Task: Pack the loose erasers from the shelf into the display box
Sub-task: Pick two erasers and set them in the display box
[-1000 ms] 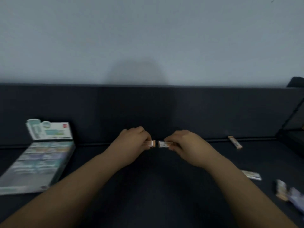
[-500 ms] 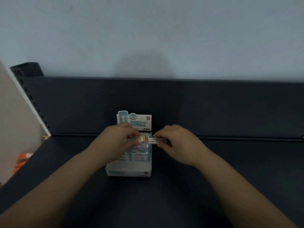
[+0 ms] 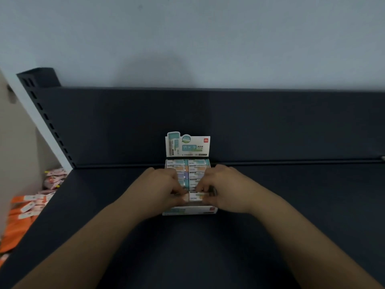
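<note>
On the dark shelf (image 3: pixel 187 247) at frame centre, the left hand (image 3: pixel 164 186) and right hand (image 3: pixel 225 188) pinch an eraser (image 3: pixel 195 197) with curled fingertips, in the near row of the display box (image 3: pixel 189 210). Behind it stands the header card (image 3: pixel 187 146).

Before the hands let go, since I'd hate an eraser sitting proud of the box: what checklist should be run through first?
1. Display box sits flat on the shelf, with its header card upright: ok.
2. Packed erasers fill the back rows in two columns: ok.
3. Right hand pinches the white eraser at the front row: ok.
4. White eraser sits level with its neighbours: cannot tell.
5. Left hand grips the second eraser, which is mostly hidden under the fingers. Whether it is seated: cannot tell.
</note>
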A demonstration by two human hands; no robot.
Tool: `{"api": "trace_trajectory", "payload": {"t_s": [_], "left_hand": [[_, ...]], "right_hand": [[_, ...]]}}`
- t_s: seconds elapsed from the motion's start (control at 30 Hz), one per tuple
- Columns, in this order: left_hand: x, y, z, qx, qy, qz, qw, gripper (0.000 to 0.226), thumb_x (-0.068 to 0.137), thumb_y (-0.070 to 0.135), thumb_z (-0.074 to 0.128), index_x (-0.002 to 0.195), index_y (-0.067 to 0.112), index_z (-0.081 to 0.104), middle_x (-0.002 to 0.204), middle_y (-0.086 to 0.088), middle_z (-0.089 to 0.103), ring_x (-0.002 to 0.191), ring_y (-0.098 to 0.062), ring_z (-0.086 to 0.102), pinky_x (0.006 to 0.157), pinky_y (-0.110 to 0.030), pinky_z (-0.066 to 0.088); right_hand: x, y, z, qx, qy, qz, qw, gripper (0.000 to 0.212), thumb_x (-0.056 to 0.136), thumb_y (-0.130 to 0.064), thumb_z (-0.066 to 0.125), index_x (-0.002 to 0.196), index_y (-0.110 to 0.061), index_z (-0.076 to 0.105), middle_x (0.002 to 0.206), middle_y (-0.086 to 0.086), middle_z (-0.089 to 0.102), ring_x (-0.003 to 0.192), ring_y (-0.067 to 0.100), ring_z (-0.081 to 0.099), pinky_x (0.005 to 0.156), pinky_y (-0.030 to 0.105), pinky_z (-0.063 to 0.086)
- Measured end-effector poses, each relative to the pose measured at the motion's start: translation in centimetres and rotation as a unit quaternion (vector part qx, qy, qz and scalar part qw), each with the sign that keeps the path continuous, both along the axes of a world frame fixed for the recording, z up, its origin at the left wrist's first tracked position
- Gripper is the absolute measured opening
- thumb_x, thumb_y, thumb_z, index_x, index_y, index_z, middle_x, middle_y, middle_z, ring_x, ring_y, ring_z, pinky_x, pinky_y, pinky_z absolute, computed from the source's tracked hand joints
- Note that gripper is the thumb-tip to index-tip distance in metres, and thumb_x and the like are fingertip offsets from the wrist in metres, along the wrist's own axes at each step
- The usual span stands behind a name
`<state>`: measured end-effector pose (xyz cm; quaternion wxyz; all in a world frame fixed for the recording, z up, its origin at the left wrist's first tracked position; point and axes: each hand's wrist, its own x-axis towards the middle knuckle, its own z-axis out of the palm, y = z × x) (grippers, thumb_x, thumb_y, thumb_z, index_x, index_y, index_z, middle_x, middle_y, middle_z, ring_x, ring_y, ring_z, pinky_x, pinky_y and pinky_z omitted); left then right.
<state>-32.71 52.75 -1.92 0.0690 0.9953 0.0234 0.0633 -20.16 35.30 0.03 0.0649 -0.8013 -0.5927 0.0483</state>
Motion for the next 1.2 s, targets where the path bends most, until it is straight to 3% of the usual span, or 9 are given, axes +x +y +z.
{"api": "trace_trajectory", "payload": {"t_s": [0.13, 0.4, 0.6, 0.73, 0.83, 0.9, 1.03, 1.1, 1.2], "left_hand": [[0.4, -0.1, 0.0, 0.082, 0.014, -0.006, 0.996, 0.023, 0.085, 0.051, 0.058, 0.105, 0.044, 0.067, 0.093, 0.015, 0.064, 0.087, -0.006, 0.055, 0.071, -0.029, 0.025], [0.4, -0.1, -0.1, 0.096, 0.026, 0.032, 0.995, 0.025, 0.082, 0.057, 0.060, 0.083, 0.033, 0.068, 0.083, 0.013, 0.066, 0.077, -0.007, 0.057, 0.069, -0.026, 0.030], [0.4, -0.4, 0.0, 0.057, 0.042, 0.059, 0.996, 0.023, 0.079, 0.054, 0.065, 0.075, 0.032, 0.060, 0.081, 0.013, 0.062, 0.076, -0.006, 0.056, 0.063, -0.025, 0.036], [0.3, -0.2, -0.2, 0.017, 0.034, 0.054, 0.998, 0.018, 0.078, 0.050, 0.066, 0.093, 0.039, 0.067, 0.085, 0.018, 0.063, 0.076, 0.000, 0.054, 0.065, -0.022, 0.043], [0.4, 0.0, -0.3, 0.020, 0.037, 0.038, 0.998, 0.023, 0.079, 0.052, 0.065, 0.100, 0.044, 0.069, 0.071, 0.022, 0.051, 0.072, 0.000, 0.050, 0.060, -0.020, 0.038], [0.4, 0.1, -0.2, 0.025, 0.043, 0.027, 0.998, 0.022, 0.079, 0.053, 0.065, 0.100, 0.046, 0.069, 0.067, 0.022, 0.046, 0.071, -0.001, 0.049, 0.059, -0.021, 0.037], [0.4, 0.1, -0.1, 0.044, 0.049, 0.032, 0.997, 0.021, 0.079, 0.053, 0.065, 0.098, 0.044, 0.071, 0.078, 0.021, 0.053, 0.079, -0.003, 0.055, 0.065, -0.024, 0.041], [0.4, 0.1, -0.1, 0.044, 0.050, 0.039, 0.997, 0.021, 0.079, 0.052, 0.065, 0.095, 0.040, 0.072, 0.084, 0.020, 0.059, 0.076, -0.002, 0.053, 0.065, -0.023, 0.040], [0.4, 0.1, 0.0, 0.031, 0.057, 0.055, 0.996, 0.016, 0.077, 0.050, 0.068, 0.072, 0.037, 0.061, 0.077, 0.018, 0.056, 0.070, 0.000, 0.050, 0.062, -0.024, 0.042]], "right_hand": [[-0.6, 0.4, -0.2, -0.008, -0.089, 0.010, 0.996, 0.021, 0.089, -0.030, 0.058, 0.108, -0.032, 0.066, 0.103, -0.008, 0.062, 0.100, 0.017, 0.050, 0.080, 0.033, 0.037], [-1.4, 0.9, -0.5, -0.019, -0.154, -0.009, 0.988, 0.012, 0.089, -0.020, 0.058, 0.098, -0.020, 0.065, 0.099, 0.000, 0.063, 0.095, 0.022, 0.053, 0.068, 0.031, 0.037], [-1.4, 1.1, -0.7, -0.037, -0.058, -0.041, 0.997, 0.016, 0.087, -0.011, 0.056, 0.101, -0.019, 0.058, 0.104, 0.003, 0.061, 0.096, 0.024, 0.056, 0.072, 0.036, 0.050], [-0.9, 1.0, -0.6, -0.025, -0.013, 0.002, 1.000, 0.034, 0.086, -0.009, 0.057, 0.113, -0.029, 0.056, 0.115, -0.003, 0.060, 0.105, 0.021, 0.054, 0.076, 0.031, 0.045], [-0.8, 1.0, -0.6, -0.028, -0.017, 0.040, 0.999, 0.044, 0.088, -0.007, 0.055, 0.124, -0.032, 0.058, 0.121, -0.003, 0.058, 0.111, 0.022, 0.052, 0.084, 0.036, 0.049], [-0.7, 1.0, -0.5, -0.041, -0.023, 0.055, 0.997, 0.044, 0.090, -0.010, 0.054, 0.128, -0.033, 0.059, 0.119, -0.001, 0.057, 0.112, 0.023, 0.051, 0.085, 0.037, 0.049], [-0.2, 0.9, -0.4, -0.055, -0.024, 0.050, 0.997, 0.030, 0.096, -0.029, 0.054, 0.123, -0.030, 0.065, 0.115, 0.001, 0.057, 0.110, 0.023, 0.052, 0.084, 0.033, 0.047], [-0.2, 0.8, -0.5, -0.054, -0.005, 0.030, 0.998, 0.029, 0.096, -0.032, 0.055, 0.121, -0.028, 0.067, 0.117, 0.000, 0.057, 0.111, 0.022, 0.052, 0.083, 0.029, 0.045], [-0.3, 0.9, -0.8, -0.046, -0.011, 0.017, 0.999, 0.026, 0.094, -0.029, 0.056, 0.117, -0.026, 0.069, 0.113, 0.000, 0.058, 0.106, 0.022, 0.054, 0.076, 0.028, 0.043]]}}
